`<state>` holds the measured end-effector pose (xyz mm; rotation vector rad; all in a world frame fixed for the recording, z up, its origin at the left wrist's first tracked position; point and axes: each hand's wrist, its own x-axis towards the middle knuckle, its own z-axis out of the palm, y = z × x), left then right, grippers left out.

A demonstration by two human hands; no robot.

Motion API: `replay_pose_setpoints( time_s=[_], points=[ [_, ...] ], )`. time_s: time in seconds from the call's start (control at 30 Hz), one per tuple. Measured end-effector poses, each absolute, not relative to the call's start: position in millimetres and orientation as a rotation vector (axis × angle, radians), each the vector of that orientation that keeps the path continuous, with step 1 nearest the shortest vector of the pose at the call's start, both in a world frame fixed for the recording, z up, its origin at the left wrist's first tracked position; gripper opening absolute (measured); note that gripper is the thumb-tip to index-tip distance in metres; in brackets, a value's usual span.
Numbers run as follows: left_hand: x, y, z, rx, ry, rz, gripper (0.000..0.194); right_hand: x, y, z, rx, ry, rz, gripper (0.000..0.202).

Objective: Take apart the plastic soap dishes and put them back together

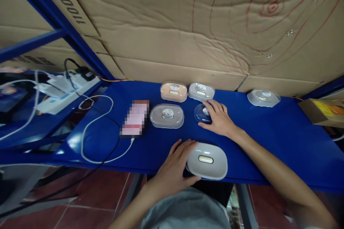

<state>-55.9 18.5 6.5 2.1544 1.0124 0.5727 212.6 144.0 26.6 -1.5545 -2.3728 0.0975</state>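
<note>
A grey oval dish (206,168) with a cream bar-shaped piece in its middle lies at the table's front edge. My left hand (178,164) grips its left side, fingers on the far rim and thumb at the near rim. Farther back, my right hand (219,118) is closed around the right side of a small dark blue oval case (201,113) with a clear lid and round sticker. Left of that case sits a grey lidded case (166,116). Behind stand a peach case (173,92) and a light grey case (201,92).
Another light grey case (263,98) is at the back right, near an open cardboard box (319,112). A phone (135,118) with a white cable lies on the left of the blue table (268,143). A power strip (67,94) is farther left. Cardboard stands behind.
</note>
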Motion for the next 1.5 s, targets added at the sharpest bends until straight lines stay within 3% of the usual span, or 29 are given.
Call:
replay_pose_setpoints(
  time_s=[0.1,0.2,0.3,0.43,0.63,1.0,1.17,1.4,1.5],
  points=[
    [-59,19,6,1.961,1.086,0.645,0.104,219,126,46,-1.332,-2.409,0.294,0.083],
    [-62,20,5,1.771,1.126,0.766,0.1,221,97,65,-1.031,-2.574,0.773,0.095],
    [-62,20,4,1.684,1.127,0.849,0.099,215,75,67,-0.968,-2.614,0.955,0.097],
    [-60,22,3,1.65,1.131,0.862,0.1,207,66,55,-0.966,-2.542,0.898,0.078],
    [-60,25,2,1.692,1.145,0.815,0.106,203,66,51,-0.966,-2.488,0.775,0.075],
    [-64,10,-2,2.05,1.126,0.735,0.109,224,76,63,-1.042,-2.454,0.886,0.069],
    [-89,-12,5,2.149,1.113,0.651,0.104,226,83,59,-1.094,-2.47,0.704,0.064],
    [-101,-26,5,1.692,1.022,0.82,0.09,221,88,51,-1.157,-2.521,0.473,0.058],
    [-91,-23,2,1.446,0.98,0.974,0.09,218,80,59,-1.032,-2.488,0.546,0.066]
  ],
)
